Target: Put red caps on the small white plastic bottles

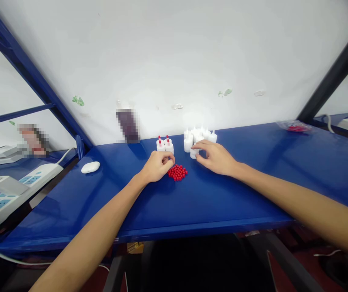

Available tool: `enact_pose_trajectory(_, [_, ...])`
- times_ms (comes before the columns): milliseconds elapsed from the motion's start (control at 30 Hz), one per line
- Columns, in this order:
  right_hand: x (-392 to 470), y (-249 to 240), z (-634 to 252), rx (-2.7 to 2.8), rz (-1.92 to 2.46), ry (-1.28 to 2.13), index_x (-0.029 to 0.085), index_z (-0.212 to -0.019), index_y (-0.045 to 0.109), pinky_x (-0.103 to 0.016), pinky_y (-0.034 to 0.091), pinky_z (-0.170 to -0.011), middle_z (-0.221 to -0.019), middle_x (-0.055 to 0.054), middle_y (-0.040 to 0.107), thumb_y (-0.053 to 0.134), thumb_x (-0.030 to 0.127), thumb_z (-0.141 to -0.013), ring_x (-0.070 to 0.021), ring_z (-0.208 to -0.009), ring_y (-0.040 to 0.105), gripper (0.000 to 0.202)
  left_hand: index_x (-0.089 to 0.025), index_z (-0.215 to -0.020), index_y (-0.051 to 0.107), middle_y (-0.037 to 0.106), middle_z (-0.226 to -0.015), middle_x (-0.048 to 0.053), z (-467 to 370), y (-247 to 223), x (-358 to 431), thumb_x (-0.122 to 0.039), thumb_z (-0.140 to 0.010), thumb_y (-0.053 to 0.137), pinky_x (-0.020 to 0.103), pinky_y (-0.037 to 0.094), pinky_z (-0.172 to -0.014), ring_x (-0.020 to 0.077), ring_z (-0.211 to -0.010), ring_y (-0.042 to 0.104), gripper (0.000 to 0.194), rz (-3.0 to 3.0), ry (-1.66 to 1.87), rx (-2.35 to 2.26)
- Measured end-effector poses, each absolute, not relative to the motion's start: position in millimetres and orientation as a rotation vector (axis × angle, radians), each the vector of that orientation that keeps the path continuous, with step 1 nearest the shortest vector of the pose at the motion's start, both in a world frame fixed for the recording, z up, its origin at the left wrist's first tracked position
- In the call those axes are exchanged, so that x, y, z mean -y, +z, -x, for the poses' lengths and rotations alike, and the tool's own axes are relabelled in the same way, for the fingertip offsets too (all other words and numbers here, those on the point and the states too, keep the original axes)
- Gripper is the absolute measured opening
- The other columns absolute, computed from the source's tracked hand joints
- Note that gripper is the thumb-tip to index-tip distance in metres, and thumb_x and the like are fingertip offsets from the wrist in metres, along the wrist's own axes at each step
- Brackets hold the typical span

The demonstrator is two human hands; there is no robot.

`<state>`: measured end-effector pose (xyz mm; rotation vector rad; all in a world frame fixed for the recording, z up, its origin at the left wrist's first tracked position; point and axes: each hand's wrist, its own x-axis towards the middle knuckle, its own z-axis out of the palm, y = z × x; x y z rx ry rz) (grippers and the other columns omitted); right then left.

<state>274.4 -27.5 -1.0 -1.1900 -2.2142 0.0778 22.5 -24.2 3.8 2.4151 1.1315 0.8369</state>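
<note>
My left hand (161, 165) is closed in a pinch at the left edge of a pile of small red caps (178, 172); what it pinches, if anything, is too small to make out. Just behind it stand several white bottles with red tips (169, 147). To the right is a group of white bottles with bare white nozzles (188, 143). My right hand (212, 157) has its thumb and fingers around the front white bottle (194, 153) of that group, which stands upright and is partly hidden by the fingers.
A white rounded object (90, 167) lies on the blue table (168, 207) at the left. White power strips (12, 194) are beyond the left edge. A clear bag with red pieces (298, 127) lies at the back right, by the wall.
</note>
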Motion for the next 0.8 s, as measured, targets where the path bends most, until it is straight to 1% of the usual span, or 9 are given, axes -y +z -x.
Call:
enact_pose_trajectory(67, [30, 2, -273, 2.143, 1.129, 0.117, 0.021, -0.109, 0.067, -0.033, 0.049, -0.068, -0.114, -0.005, 0.068, 0.059, 0.023, -0.084, -0.0134, -0.062, 0.059, 0.026, -0.015, -0.074, 0.066, 0.047, -0.05, -0.005, -24, 4, 27, -0.019, -0.077, 0.048, 0.023, 0.032, -0.054, 0.0087, -0.047, 0.04, 0.019, -2.448, 0.802, -1.137])
enact_pose_trajectory(167, [36, 5, -270, 2.106, 0.997, 0.15, 0.019, -0.096, 0.065, -0.03, 0.047, -0.066, -0.099, -0.003, 0.068, 0.061, 0.021, -0.082, -0.0123, -0.061, 0.057, 0.015, -0.016, -0.079, 0.067, 0.045, -0.052, -0.006, -28, 7, 34, -0.017, -0.078, 0.05, 0.024, 0.033, -0.055, 0.009, -0.048, 0.041, 0.017, -2.587, 0.739, -1.067])
enact_pose_trajectory(233, [38, 6, -268, 2.123, 0.92, 0.149, 0.019, -0.089, 0.063, -0.029, 0.045, -0.064, -0.088, -0.003, 0.065, 0.06, 0.019, -0.081, -0.0141, -0.065, 0.057, 0.008, -0.016, -0.085, 0.068, 0.051, -0.062, -0.003, -32, 11, 40, -0.02, -0.081, 0.052, 0.024, 0.037, -0.06, 0.0107, -0.056, 0.047, 0.018, -2.713, 0.709, -0.982])
enact_pose_trajectory(300, [40, 5, -266, 2.153, 0.872, 0.141, 0.019, -0.086, 0.061, -0.028, 0.044, -0.064, -0.086, -0.003, 0.063, 0.059, 0.018, -0.082, -0.0151, -0.069, 0.057, 0.005, -0.018, -0.091, 0.069, 0.057, -0.077, 0.001, -37, 13, 45, -0.025, -0.083, 0.054, 0.026, 0.04, -0.065, 0.0137, -0.068, 0.053, 0.018, -2.821, 0.675, -0.934])
enact_pose_trajectory(367, [40, 3, -265, 2.17, 0.86, 0.139, 0.019, -0.091, 0.061, -0.029, 0.045, -0.066, -0.09, -0.004, 0.064, 0.058, 0.018, -0.083, -0.0154, -0.071, 0.057, 0.009, -0.019, -0.094, 0.069, 0.058, -0.087, 0.004, -41, 14, 47, -0.03, -0.084, 0.056, 0.027, 0.042, -0.068, 0.0166, -0.077, 0.055, 0.019, -2.902, 0.63, -0.933])
enact_pose_trajectory(533, [37, 0, -265, 2.085, 0.929, 0.226, 0.02, -0.127, 0.057, -0.032, 0.05, -0.068, -0.098, -0.005, 0.066, 0.06, 0.025, -0.084, -0.0156, -0.068, 0.059, 0.043, -0.019, -0.103, 0.067, 0.057, -0.094, 0.006, -45, 9, 46, -0.041, -0.083, 0.061, 0.035, 0.041, -0.077, 0.021, -0.083, 0.054, 0.03, -3.071, 0.573, -0.905])
enact_pose_trajectory(600, [37, 1, -265, 2.057, 0.953, 0.244, 0.02, -0.129, 0.057, -0.033, 0.051, -0.069, -0.097, -0.006, 0.066, 0.061, 0.026, -0.084, -0.016, -0.068, 0.06, 0.046, -0.019, -0.101, 0.066, 0.056, -0.096, 0.007, -46, 6, 45, -0.042, -0.083, 0.062, 0.036, 0.04, -0.079, 0.0219, -0.084, 0.053, 0.03, -3.123, 0.569, -0.887])
enact_pose_trajectory(733, [37, 5, -266, 2.083, 0.977, 0.188, 0.02, -0.108, 0.067, -0.034, 0.05, -0.07, -0.093, -0.006, 0.066, 0.063, 0.027, -0.084, -0.0177, -0.071, 0.061, 0.025, -0.019, -0.101, 0.066, 0.056, -0.097, 0.008, -45, 5, 44, -0.036, -0.085, 0.06, 0.036, 0.04, -0.079, 0.0215, -0.084, 0.051, 0.024, -3.153, 0.616, -0.88])
enact_pose_trajectory(800, [37, 6, -266, 2.107, 0.969, 0.159, 0.019, -0.097, 0.068, -0.034, 0.05, -0.072, -0.091, -0.006, 0.065, 0.062, 0.024, -0.084, -0.0182, -0.074, 0.061, 0.015, -0.019, -0.102, 0.066, 0.056, -0.098, 0.008, -45, 5, 45, -0.035, -0.085, 0.059, 0.035, 0.041, -0.079, 0.0214, -0.084, 0.051, 0.025, -3.157, 0.627, -0.881])
